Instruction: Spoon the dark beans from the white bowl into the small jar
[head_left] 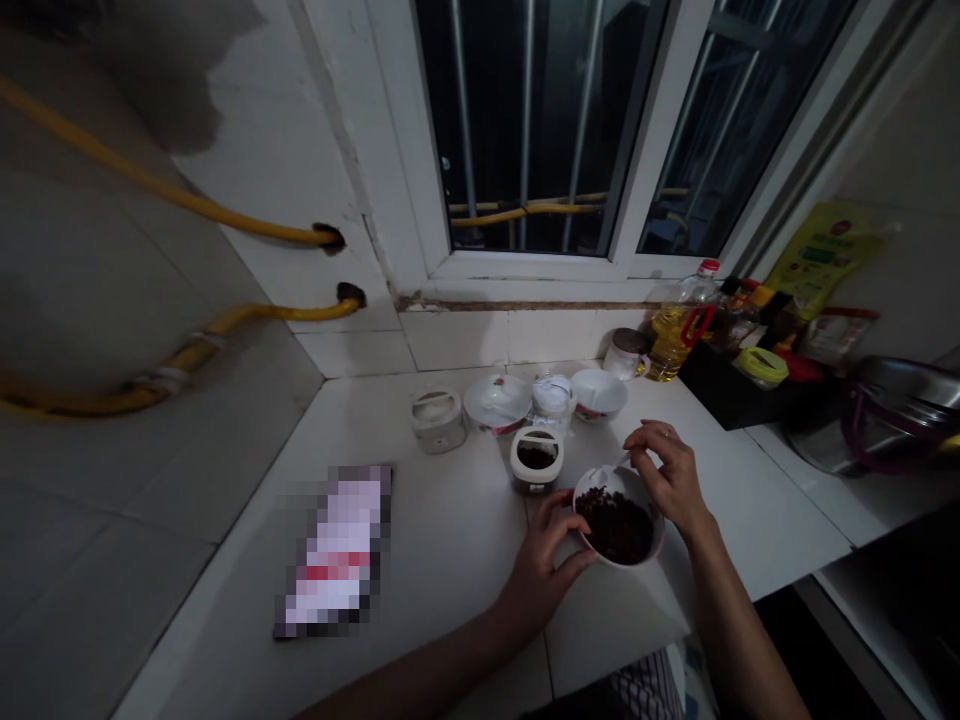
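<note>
Cradling a round white ceramic bowl (628,562) of dark reddish beans (615,527), the left hand (544,570) has a closed grip, fingers curled around the bowl's near-left rim. The right hand (667,475) hovers over the far-right rim, its grip pinched on a slim white spoon (611,470) whose handle slants up and right from the bowl. The bowl sits between both hands, just above the white tiled bench (450,560), its mouth facing up. Just beyond it stands a small white container (535,478) holding dark contents, the nearest thing in the way. Farther along the wall are a white lidded pot (439,422), two white patterned bowls (496,403), a plastic bottle of yellow cooking oil (671,343) with a red handle, and a black tray (742,395) of condiments. To the left lies a pixel-blurred flat packet (334,550), well apart from the hands, and two yellow hoses (180,350) run along the wall
</note>
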